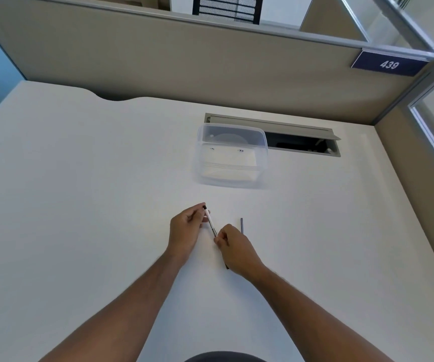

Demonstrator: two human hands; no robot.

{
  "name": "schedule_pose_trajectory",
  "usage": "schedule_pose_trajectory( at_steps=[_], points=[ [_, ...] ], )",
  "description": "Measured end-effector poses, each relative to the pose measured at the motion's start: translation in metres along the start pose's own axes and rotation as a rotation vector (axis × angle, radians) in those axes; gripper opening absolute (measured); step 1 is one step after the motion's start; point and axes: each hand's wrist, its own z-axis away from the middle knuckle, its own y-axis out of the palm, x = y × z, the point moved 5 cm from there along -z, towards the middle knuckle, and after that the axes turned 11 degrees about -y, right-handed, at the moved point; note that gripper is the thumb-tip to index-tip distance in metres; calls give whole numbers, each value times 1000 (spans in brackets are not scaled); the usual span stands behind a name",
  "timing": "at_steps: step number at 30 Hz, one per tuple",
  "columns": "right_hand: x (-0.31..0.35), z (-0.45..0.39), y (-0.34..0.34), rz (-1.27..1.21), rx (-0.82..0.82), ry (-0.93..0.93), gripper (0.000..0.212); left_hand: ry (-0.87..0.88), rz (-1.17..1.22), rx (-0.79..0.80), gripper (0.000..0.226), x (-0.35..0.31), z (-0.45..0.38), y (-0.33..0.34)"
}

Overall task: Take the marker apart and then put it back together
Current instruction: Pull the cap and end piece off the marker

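Head view, looking down over my forearms. My left hand [187, 228] pinches the upper end of the marker barrel [211, 223], thumb and forefinger closed right by its dark tip. My right hand [233, 248] is curled tight on the lower end, fingertips clamped where the barrel disappears into my grip. The marker slants between the two hands, held just above the desk [80, 192]. Beside my right knuckles lies a thin dark rod [241, 225], flat on the surface and apart from the barrel; I take it for the ink core, though it's small. A dark sliver peeks out under the heel of my right hand; what it is, I can't tell.

Risks now: if I twist or pull hard, the end piece could pop loose and skitter off. The rod is round and lies free, so a nudge from my right hand could send it rolling. The exposed tip could also smear ink on my fingers or the pale top.

The desk is plain white and smooth. Further back sits a clear plastic container [230, 155], partly over an open cable tray [302, 139]. Beige partition walls [184, 61] close in the cubicle, with a blue plate reading 439 [389, 64] at the right.
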Motion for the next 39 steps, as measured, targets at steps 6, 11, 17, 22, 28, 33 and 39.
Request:
schedule_pose_trajectory(
  at_steps=[6,11,17,22,28,33,39],
  points=[
    [0,7,-5,-90,22,27,12,-155,259,180,25,2,-3,7],
    [6,8,-5,-156,70,20,32,-177,300,218,28,1,-2,7],
    [7,4,-5,-112,65,72,21,-205,330,152,26,5,-6,11],
    [6,3,-5,-38,27,107,10,-200,314,143,30,7,-9,11],
    [8,2,-10,106,-48,118,23,-220,318,127,25,9,-14,9],
    [9,3,-13,117,-44,132,30,-246,339,115,19,10,-14,11],
    [24,0,-9,-57,83,82,22,-265,312,147,20,4,-14,10]
  ],
)
